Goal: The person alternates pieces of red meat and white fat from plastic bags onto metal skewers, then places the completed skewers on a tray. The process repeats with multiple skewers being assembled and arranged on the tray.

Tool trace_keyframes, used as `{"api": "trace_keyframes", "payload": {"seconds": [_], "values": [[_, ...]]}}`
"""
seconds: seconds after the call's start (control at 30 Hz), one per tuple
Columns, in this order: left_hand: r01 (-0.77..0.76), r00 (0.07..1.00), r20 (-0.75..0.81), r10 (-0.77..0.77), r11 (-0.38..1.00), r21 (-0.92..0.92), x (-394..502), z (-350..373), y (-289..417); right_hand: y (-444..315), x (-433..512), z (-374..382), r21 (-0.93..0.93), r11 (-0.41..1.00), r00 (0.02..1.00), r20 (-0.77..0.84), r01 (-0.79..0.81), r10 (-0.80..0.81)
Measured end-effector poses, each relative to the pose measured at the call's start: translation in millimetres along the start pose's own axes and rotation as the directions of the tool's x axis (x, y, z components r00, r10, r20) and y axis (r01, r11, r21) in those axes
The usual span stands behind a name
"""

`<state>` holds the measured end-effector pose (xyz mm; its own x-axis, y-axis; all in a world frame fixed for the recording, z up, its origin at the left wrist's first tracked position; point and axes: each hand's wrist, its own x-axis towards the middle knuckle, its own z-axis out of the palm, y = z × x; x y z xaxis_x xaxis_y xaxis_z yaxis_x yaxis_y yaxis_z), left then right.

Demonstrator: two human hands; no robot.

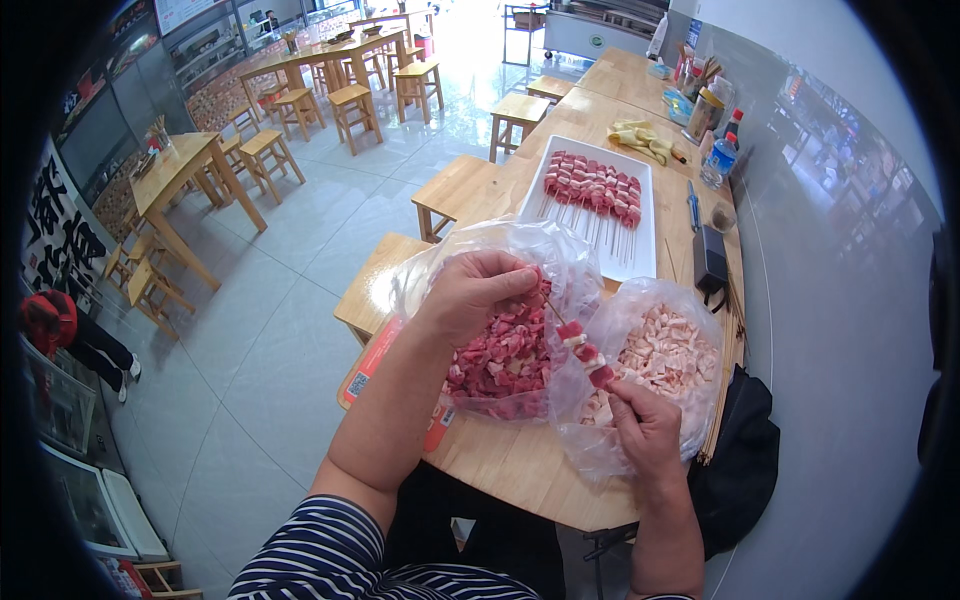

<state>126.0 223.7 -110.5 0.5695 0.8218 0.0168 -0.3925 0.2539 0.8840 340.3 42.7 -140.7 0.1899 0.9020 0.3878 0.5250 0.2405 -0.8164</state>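
My right hand (649,427) grips a thin skewer (586,354) near its lower end. Red meat cubes alternate with pale fat pieces along the stick. At the skewer's far upper end, my left hand (480,296) pinches a small piece of red meat (535,276) between thumb and fingers. Under that hand lies a clear plastic bag (480,238) full of cut red meat (504,360). A second clear bag (637,291), holding pale diced fat (671,346), sits beside it, next to my right hand.
Beyond the bags, a white tray (534,196) holds finished meat skewers (592,187) in a row. Bare sticks (724,405) lie along the table's right edge, near a black box (709,259) and a water bottle (720,159). Wooden stools (454,187) line the left. A person (71,330) stands at far left.
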Motion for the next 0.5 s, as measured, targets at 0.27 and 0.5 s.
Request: {"api": "trace_keyframes", "payload": {"seconds": [0.27, 0.5], "values": [[-0.007, 1.000, 0.002, 0.007, 1.000, -0.011, -2.0, 9.7, -3.7, -3.3, -0.1, 2.7, 0.031, 0.999, 1.000, -0.011, -0.019, 0.020], [-0.107, 0.991, -0.084, 0.101, 0.992, -0.067, 0.6, 12.8, -4.7, 1.0, -0.4, 1.5, 0.095, 0.993, 0.996, -0.034, -0.076, 0.080]]}}
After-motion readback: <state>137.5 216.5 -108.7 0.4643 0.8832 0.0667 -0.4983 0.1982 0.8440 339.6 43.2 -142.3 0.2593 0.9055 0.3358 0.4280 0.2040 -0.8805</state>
